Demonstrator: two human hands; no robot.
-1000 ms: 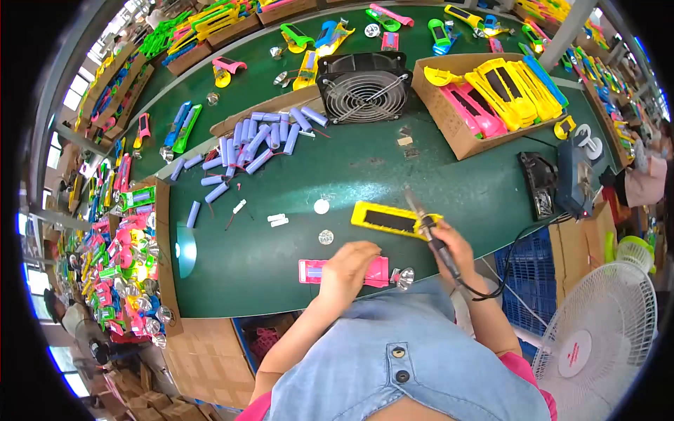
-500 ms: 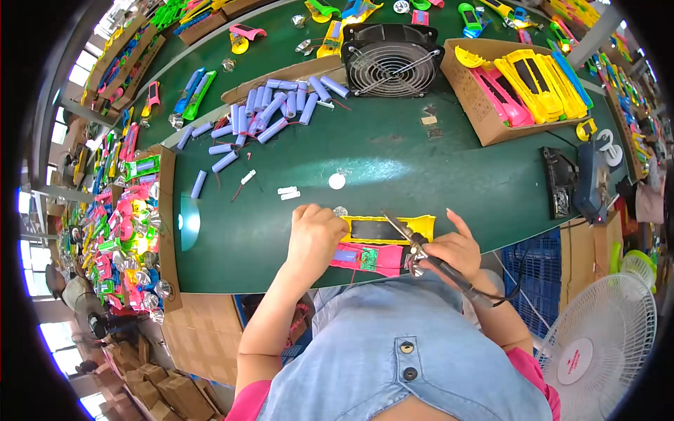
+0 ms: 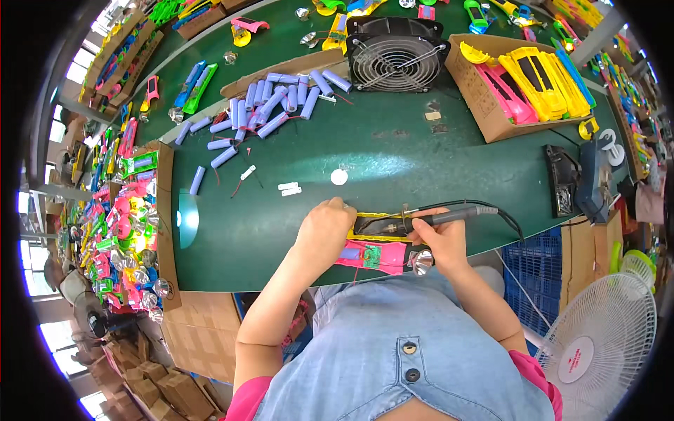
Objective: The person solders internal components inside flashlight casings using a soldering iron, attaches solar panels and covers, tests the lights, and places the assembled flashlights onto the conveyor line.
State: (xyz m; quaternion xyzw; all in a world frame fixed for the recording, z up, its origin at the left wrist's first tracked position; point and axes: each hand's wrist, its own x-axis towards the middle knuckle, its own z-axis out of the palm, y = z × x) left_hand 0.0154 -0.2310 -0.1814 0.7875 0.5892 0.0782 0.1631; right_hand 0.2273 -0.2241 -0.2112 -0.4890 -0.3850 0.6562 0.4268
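Observation:
My right hand (image 3: 444,242) grips a soldering iron (image 3: 453,215), held nearly level with its front end pointing left across a yellow plastic casing (image 3: 382,238). My left hand (image 3: 323,228) is closed with curled fingers at the casing's left end; what it pinches is hidden. Just nearer to me lies a pink plastic casing (image 3: 392,258) holding a green circuit board (image 3: 370,255) and a purple battery cell (image 3: 349,253). A shiny reflector cup (image 3: 423,262) sits at its right end, below my right hand. Where the iron's tip touches is unclear.
Loose purple battery cells (image 3: 270,112) lie heaped at the back left. A black fan (image 3: 397,59) stands behind, beside a cardboard box (image 3: 491,126) of coloured casings. White connectors (image 3: 289,189) and a white disc (image 3: 339,177) lie beyond my hands. The soldering station (image 3: 593,182) stands right.
The soldering iron has swung from pointing up and left to lying nearly level over the yellow casing. My right hand has turned and moved slightly left; my left has shifted a little right.

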